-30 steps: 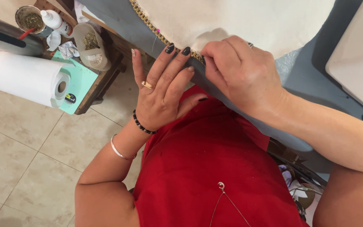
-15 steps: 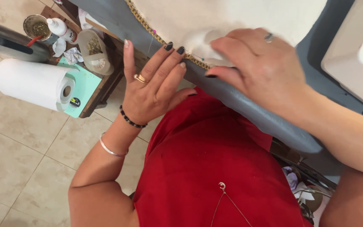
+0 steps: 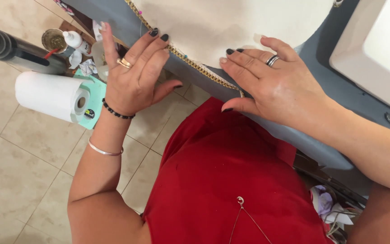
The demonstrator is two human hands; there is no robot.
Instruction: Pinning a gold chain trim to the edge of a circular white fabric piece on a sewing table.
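right hand (image 3: 278,88): flat, fingers spread, pressing cream fabric (image 3: 231,22) at the grey table's (image 3: 303,144) near edge | left hand (image 3: 134,74): open, fingertips on gold chain trim (image 3: 190,63) along the fabric's edge | paper towel roll (image 3: 50,96): beyond the left edge

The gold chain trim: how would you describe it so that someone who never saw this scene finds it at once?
Find the grey padded board with the cream fabric lying on it. Along the fabric's lower edge runs the gold chain trim, slanting between the left hand and the right hand. It is the only metallic, linked strip there, dotted with small coloured pin heads.
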